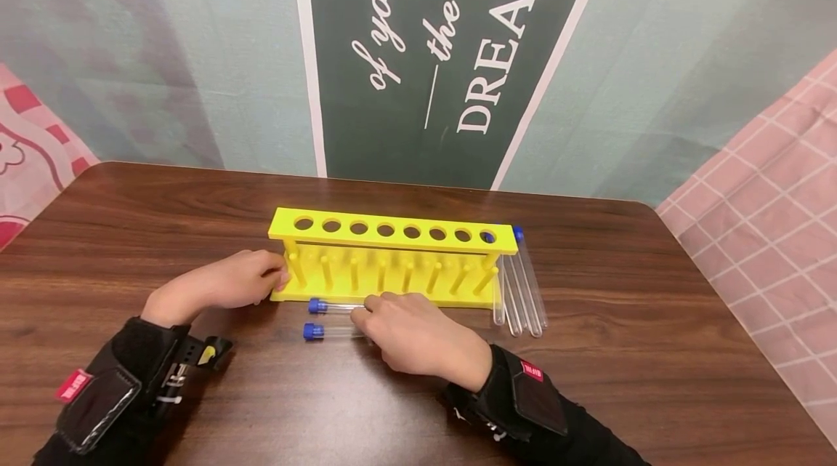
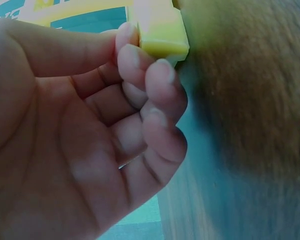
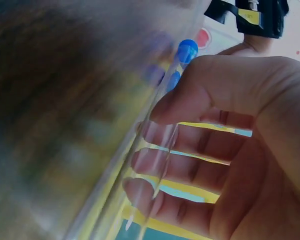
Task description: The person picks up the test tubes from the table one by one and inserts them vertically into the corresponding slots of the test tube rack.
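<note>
A yellow test tube rack (image 1: 399,231) with a row of holes and upright pegs stands on the table. At its left end my left hand (image 1: 238,278) pinches the base between thumb and forefinger; the left wrist view shows the fingertips against the yellow corner (image 2: 163,42). In front of the rack lie two clear test tubes with blue caps, a rear one (image 1: 338,307) and a front one (image 1: 335,332), caps to the left. My right hand (image 1: 418,335) covers their other ends. In the right wrist view its thumb and fingers hold a clear tube (image 3: 162,145).
Several more blue-capped tubes (image 1: 521,291) lie side by side at the rack's right end, partly behind it. Brown wood-grain table (image 1: 327,400) spreads around everything. Behind its far edge hangs a printed cloth (image 1: 248,88), with pink tile-patterned cloth (image 1: 785,233) on the right.
</note>
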Demonstrator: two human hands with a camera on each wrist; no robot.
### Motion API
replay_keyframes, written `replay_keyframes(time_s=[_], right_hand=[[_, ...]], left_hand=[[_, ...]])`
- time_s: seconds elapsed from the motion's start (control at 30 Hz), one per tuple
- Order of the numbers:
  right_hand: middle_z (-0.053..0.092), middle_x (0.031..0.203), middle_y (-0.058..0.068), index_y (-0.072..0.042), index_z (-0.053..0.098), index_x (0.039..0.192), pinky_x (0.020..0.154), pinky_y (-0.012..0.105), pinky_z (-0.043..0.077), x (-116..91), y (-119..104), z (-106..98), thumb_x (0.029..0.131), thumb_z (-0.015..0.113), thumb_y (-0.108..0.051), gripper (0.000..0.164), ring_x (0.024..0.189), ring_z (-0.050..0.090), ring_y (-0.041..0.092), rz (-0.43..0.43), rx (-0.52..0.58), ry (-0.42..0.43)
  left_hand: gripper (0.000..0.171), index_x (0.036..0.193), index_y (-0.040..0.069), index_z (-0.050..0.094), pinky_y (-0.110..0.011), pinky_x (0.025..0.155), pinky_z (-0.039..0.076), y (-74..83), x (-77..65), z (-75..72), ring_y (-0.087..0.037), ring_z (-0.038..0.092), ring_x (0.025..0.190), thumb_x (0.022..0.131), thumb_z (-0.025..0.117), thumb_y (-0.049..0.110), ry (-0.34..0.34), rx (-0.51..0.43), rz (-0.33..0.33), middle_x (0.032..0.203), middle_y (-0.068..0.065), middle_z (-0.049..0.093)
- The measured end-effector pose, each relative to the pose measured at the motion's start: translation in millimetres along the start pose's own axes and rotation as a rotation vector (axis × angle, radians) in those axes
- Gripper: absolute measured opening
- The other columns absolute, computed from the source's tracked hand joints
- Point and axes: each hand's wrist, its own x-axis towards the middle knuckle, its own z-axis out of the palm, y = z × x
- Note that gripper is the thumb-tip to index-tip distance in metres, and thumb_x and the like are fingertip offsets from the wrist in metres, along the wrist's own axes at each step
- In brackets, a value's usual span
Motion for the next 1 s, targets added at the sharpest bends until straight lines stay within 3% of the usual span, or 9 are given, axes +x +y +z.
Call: replay_keyframes(time_s=[0.1, 0.37, 0.6, 0.8, 1.0], right_hand=[[0.049, 0.076, -0.004, -0.014, 0.057, 0.096, 0.047, 0.022, 0.036, -2, 3, -6, 0.084, 0.062, -0.009, 0.014, 0.065, 0.048, 0.009, 0.007, 0.052, -0.004], [0.048, 0.075, -0.002, -0.014, 0.038, 0.129, 0.05, 0.021, 0.035, -9, 13, -24, 0.077, 0.065, 0.0, 0.061, 0.06, 0.042, 0.012, 0.026, 0.325, -0.018], [0.048, 0.072, 0.0, -0.013, 0.026, 0.137, 0.051, 0.02, 0.036, -12, 21, -33, 0.075, 0.064, 0.004, 0.074, 0.054, 0.039, 0.01, 0.019, 0.534, 0.059], [0.052, 0.08, 0.003, -0.019, 0.017, 0.142, 0.052, 0.021, 0.038, -13, 25, -38, 0.075, 0.064, 0.006, 0.086, 0.056, 0.041, 0.01, 0.058, 0.614, 0.058], [0.051, 0.083, 0.0, -0.013, 0.024, 0.136, 0.059, 0.023, 0.044, -14, 29, -40, 0.075, 0.062, 0.006, 0.075, 0.066, 0.049, 0.01, 0.069, 0.665, 0.128]], left_hand=[[0.02, 0.074, 0.006, 0.048, -0.027, 0.051, 0.033, 0.3, 0.1, 0.0, -0.013, 0.039, 0.052, 0.093, 0.042, 0.002, -0.001, 0.002, 0.007, 0.06, -0.001, 0.041], [0.02, 0.075, 0.006, 0.048, -0.027, 0.05, 0.033, 0.4, -0.1, -0.1, -0.013, 0.04, 0.052, 0.093, 0.042, 0.002, -0.002, 0.0, -0.003, 0.06, -0.001, 0.041], [0.02, 0.074, 0.006, 0.048, -0.026, 0.05, 0.034, -0.4, 0.3, 0.5, -0.013, 0.039, 0.051, 0.093, 0.043, 0.002, -0.006, -0.01, 0.001, 0.059, -0.001, 0.041], [0.02, 0.074, 0.006, 0.048, -0.027, 0.05, 0.034, -1.8, 0.5, 1.2, -0.013, 0.04, 0.051, 0.093, 0.043, 0.002, -0.008, -0.013, 0.003, 0.06, 0.0, 0.042], [0.02, 0.074, 0.006, 0.049, -0.027, 0.05, 0.034, -1.5, 0.1, 0.4, -0.013, 0.039, 0.051, 0.093, 0.042, 0.002, -0.002, -0.009, 0.01, 0.06, 0.0, 0.041]])
